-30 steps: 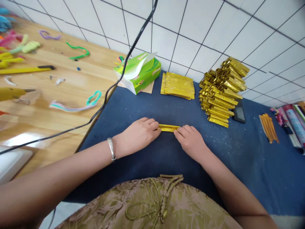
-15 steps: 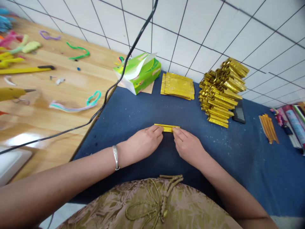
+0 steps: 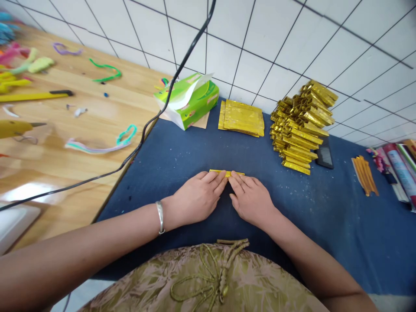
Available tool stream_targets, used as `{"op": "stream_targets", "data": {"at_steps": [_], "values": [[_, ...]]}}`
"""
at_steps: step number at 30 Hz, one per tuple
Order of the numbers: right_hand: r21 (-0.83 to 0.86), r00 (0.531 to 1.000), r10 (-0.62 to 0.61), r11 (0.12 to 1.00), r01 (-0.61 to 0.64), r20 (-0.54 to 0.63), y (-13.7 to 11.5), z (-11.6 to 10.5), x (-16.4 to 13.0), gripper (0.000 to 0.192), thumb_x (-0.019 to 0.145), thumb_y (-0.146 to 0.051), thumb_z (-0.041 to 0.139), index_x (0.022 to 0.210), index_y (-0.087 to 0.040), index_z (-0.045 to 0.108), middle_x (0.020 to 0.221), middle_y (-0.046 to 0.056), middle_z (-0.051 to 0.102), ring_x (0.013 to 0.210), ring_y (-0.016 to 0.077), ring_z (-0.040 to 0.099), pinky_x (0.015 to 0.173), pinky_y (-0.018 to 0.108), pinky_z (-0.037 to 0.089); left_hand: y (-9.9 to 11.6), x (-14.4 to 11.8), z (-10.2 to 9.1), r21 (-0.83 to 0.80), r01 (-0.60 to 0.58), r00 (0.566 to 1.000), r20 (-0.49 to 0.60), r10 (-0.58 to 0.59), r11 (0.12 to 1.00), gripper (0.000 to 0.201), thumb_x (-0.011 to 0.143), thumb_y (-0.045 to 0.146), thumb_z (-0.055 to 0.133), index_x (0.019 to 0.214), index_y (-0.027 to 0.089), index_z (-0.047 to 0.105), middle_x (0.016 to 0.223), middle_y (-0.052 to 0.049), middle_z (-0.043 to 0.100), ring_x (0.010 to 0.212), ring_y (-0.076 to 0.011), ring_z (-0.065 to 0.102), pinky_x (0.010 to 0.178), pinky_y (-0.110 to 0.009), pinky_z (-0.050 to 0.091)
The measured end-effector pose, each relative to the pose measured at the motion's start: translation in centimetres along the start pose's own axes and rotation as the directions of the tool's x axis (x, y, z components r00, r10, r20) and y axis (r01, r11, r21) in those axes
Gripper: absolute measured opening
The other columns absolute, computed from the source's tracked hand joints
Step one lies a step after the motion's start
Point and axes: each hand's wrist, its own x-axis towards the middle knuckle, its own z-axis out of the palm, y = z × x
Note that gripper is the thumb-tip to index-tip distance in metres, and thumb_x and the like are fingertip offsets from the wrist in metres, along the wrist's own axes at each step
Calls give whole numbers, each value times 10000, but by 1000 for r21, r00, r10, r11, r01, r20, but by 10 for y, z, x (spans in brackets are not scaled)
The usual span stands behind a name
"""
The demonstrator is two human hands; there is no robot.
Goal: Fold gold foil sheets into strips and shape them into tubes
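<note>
A narrow folded strip of gold foil paper (image 3: 227, 173) lies on the blue cloth (image 3: 325, 216) in front of me. My left hand (image 3: 198, 196) and my right hand (image 3: 249, 197) lie flat side by side, fingertips pressing on the strip and covering most of it. A silver bangle (image 3: 159, 216) is on my left wrist. Behind the strip lies a flat stack of gold foil sheets (image 3: 242, 117). To its right stands a tall pile of folded gold pieces (image 3: 302, 125).
A green tissue pack (image 3: 188, 97) sits at the cloth's back left. A black cable (image 3: 152, 121) crosses the wooden table (image 3: 81, 121), which holds pipe cleaners (image 3: 100, 145), a yellow knife (image 3: 35, 94) and a glue gun (image 3: 16, 128). Orange sticks (image 3: 365, 175), a dark phone (image 3: 324, 155) and rolled papers (image 3: 398, 169) lie right.
Both hands slid toward each other along the gold strip and flattened onto it. The strip now shows only as a thin edge beyond my fingertips.
</note>
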Motion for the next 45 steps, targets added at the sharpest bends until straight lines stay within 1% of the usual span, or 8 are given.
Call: {"op": "stream_targets", "data": {"at_steps": [3,7,10,13,20,26,34,45], "values": [[6,1000,0,1000,0,-15,0,2,-1,441,911,-249,391,1313,-75,436,1355,159,473,1216,256,458,999,442,396,2,-1,1,24,15,1000,-10,-14,1000,491,901,265,355,1354,81,398,1404,-153,402,1298,-276,349,1045,-407,312],[73,999,22,997,-19,-40,-2,8,-1,489,906,-251,398,1360,-71,369,1395,144,428,1339,230,312,1094,427,306,4,-2,3,44,-5,1000,4,5,999,507,908,263,336,1362,39,373,1424,-175,362,1336,-287,301,1084,-411,276],[119,1000,10,993,-9,-9,-6,12,1,573,902,-310,408,1402,-61,280,1452,146,335,1373,230,242,1123,442,260,4,-3,4,53,-19,1000,20,18,998,512,903,258,343,1351,12,377,1414,-205,362,1338,-305,295,1090,-425,271],[118,1000,6,993,-9,24,-10,14,4,608,899,-358,415,1406,-54,272,1461,156,311,1379,240,225,1133,455,236,4,-4,3,50,-17,1000,20,16,999,511,904,268,352,1332,-7,399,1399,-227,372,1329,-315,312,1091,-422,280],[25,998,51,998,-52,32,-3,9,-1,499,931,-281,363,1384,-74,335,1428,127,377,1343,209,319,1122,397,279,0,-7,-4,25,65,998,-14,-65,998,486,935,331,345,1317,47,447,1357,-178,455,1272,-283,415,1051,-407,358],[-12,998,55,998,-55,3,5,7,-7,466,924,-221,377,1365,-69,368,1392,121,430,1298,203,396,1105,386,319,-13,-9,-9,26,71,995,-69,-69,997,402,935,290,372,1227,74,544,1256,-147,564,1164,-260,532,953,-390,454],[91,998,67,994,-65,-15,18,1,-3,405,917,-186,389,1313,-123,450,1307,57,538,1226,136,484,1094,330,342,-33,-9,-14,-92,24,997,-71,-30,995,320,927,241,391,1186,182,569,1204,-54,616,1084,-189,592,983,-393,413],[113,998,50,992,-46,-33,22,2,-5,391,921,-174,389,1306,-184,458,1277,29,567,1196,131,512,1085,352,340,-37,-8,-15,-83,6,997,-81,-13,996,284,936,227,381,1150,206,568,1174,-30,630,1046,-164,597,848,-343,415]]}}
